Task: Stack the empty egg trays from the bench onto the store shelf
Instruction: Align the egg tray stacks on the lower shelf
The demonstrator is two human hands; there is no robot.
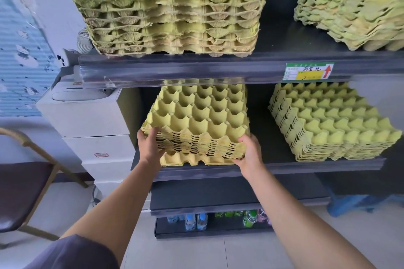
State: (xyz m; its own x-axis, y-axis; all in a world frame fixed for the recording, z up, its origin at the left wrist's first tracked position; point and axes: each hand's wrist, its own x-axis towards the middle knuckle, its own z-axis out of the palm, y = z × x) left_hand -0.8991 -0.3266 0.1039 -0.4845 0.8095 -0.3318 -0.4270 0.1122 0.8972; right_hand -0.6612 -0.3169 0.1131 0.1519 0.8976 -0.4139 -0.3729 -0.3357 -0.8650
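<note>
A stack of egg trays (196,120) at the edge of the shelf (284,168) is being clasped at 2 corners between the left hand (150,144) and right hand (250,153); its loose layers could be skewed by uneven pushing.

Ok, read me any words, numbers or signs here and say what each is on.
"鸡蛋托": handwritten in red on the price tag on the upper shelf rail.
"2": on the tag's yellow field, beside a red up arrow.
Tag's small print and the red label on the white box: too blurred.
</note>
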